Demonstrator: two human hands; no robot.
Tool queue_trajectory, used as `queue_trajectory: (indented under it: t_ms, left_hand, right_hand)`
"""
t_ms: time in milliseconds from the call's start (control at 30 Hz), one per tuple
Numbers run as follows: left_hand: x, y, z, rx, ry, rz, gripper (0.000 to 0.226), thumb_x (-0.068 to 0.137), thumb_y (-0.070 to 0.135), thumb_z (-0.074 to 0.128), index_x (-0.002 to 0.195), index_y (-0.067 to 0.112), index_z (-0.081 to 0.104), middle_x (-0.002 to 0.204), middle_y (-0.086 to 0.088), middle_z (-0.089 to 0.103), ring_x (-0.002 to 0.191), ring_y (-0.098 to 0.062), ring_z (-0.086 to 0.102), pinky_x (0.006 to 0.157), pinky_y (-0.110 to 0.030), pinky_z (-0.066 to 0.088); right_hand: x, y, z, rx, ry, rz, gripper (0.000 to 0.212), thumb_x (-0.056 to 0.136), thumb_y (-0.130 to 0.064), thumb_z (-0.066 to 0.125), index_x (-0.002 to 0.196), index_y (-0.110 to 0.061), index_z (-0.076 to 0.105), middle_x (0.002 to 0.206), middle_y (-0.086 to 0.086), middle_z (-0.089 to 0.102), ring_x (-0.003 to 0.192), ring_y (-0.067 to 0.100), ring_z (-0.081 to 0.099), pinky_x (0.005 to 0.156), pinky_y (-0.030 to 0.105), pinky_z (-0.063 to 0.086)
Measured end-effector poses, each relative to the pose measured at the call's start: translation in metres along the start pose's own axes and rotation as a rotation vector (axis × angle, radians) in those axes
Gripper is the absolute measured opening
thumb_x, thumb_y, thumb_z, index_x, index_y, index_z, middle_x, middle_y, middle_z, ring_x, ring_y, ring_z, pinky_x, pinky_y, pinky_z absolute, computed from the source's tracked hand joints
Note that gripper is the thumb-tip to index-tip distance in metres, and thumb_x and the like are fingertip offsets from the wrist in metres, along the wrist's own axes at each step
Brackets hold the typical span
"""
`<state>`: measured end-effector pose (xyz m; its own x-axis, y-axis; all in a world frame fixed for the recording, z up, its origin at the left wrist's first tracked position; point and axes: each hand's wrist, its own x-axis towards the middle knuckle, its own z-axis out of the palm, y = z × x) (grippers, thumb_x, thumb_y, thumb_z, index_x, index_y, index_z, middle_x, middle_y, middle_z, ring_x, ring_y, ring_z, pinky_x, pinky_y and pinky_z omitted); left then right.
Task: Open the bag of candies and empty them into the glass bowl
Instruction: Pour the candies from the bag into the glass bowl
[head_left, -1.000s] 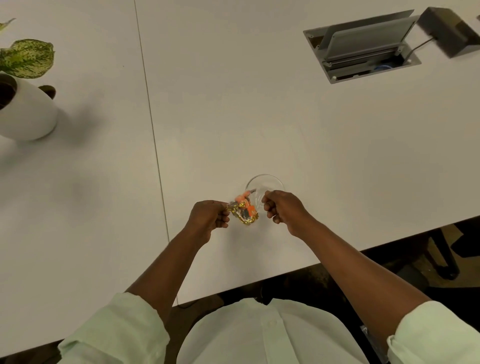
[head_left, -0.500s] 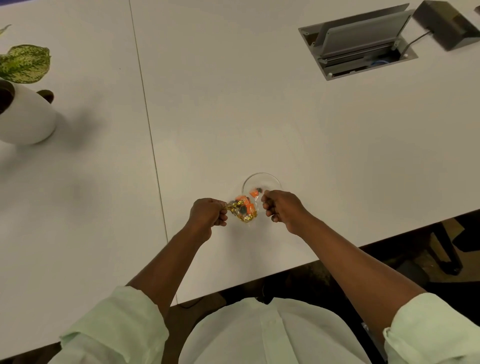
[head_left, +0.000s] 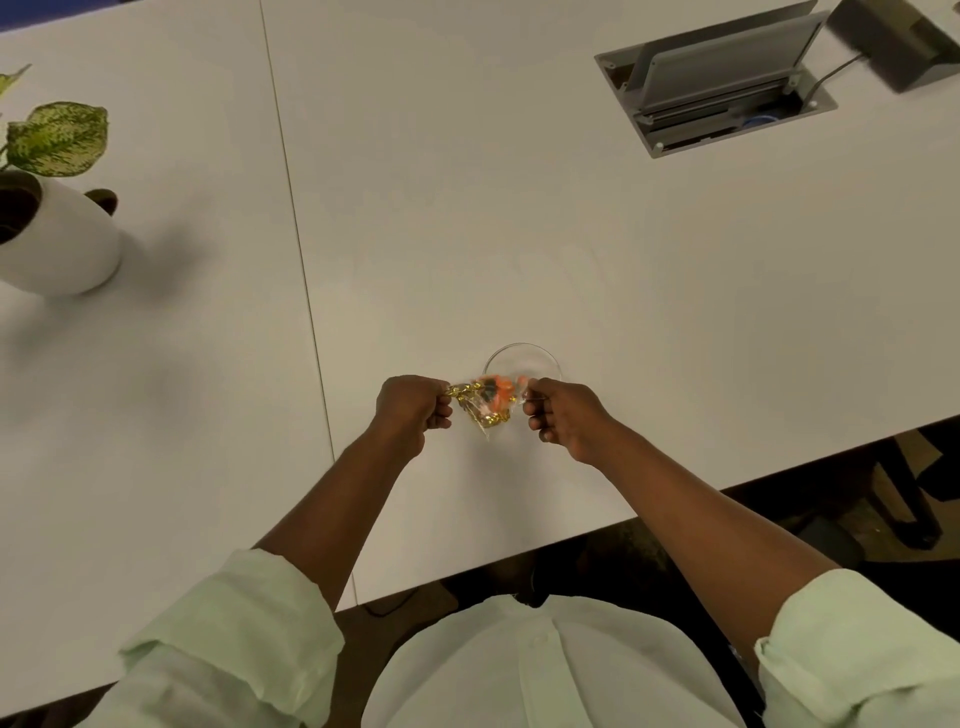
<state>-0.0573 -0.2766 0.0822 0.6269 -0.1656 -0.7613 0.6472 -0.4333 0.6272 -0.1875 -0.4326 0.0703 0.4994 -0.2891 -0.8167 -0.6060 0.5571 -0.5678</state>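
Head view, looking down, shows two pale green sleeves (head_left: 234, 639) closest, with bare arms reaching out over the white table (head_left: 467, 208). Next come the hands. The left hand (head_left: 413, 410) is closed tight, fingers pinched together on one side of the little clear bag of candies (head_left: 485, 402). The right hand (head_left: 561, 415) is closed the same way, pinching the other side. Each hand holds its own edge so they can pull away from each other, and I think that is how the bag gets opened. Whether the top has split yet is too small to tell.

The bag hangs between the two hands, up off the table, with gold and orange candies inside. It sits right at the near rim of the glass bowl (head_left: 540, 358), partly in front of it. Holding it there makes sense, so the candies can drop straight in. The bowl looks empty.

Farther off stand a white plant pot (head_left: 62, 249) on the left and a grey cable box (head_left: 717, 88) set in the table.
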Motion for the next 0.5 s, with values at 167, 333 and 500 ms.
queue_trajectory:
  t_ms: [167, 333, 500]
  left_hand:
    - [-0.0013, -0.0019, 0.0006, 0.006, -0.001, -0.022, 0.021, 0.096, -0.002, 0.052, 0.077, 0.002, 0.061, 0.067, -0.010, 0.053, 0.054, -0.018, 0.048, 0.035, -0.020, 0.046]
    - [-0.0029, 0.0008, 0.0048, 0.015, 0.004, -0.024, 0.021, 0.097, -0.003, 0.050, 0.080, 0.001, 0.062, 0.067, -0.009, 0.053, 0.054, -0.017, 0.048, 0.035, -0.019, 0.046]
    - [-0.0060, 0.0008, 0.0083, 0.021, -0.008, -0.007, 0.025, 0.097, -0.002, 0.048, 0.076, 0.003, 0.061, 0.067, -0.009, 0.051, 0.055, -0.017, 0.047, 0.035, -0.018, 0.046]
  right_hand:
    - [0.0015, 0.0014, -0.0012, 0.028, 0.005, 0.006, 0.019, 0.098, -0.021, 0.055, 0.082, -0.012, 0.062, 0.071, 0.006, 0.059, 0.055, 0.017, 0.048, 0.050, 0.026, 0.031]
    - [0.0043, 0.0039, -0.0037, 0.025, 0.019, 0.007, 0.017, 0.097, -0.021, 0.056, 0.087, -0.010, 0.063, 0.070, 0.006, 0.059, 0.054, 0.017, 0.049, 0.049, 0.025, 0.032]
    - [0.0060, 0.0043, -0.0062, 0.021, 0.033, 0.004, 0.014, 0.094, -0.018, 0.057, 0.088, -0.010, 0.066, 0.067, 0.004, 0.060, 0.052, 0.016, 0.049, 0.049, 0.025, 0.032]
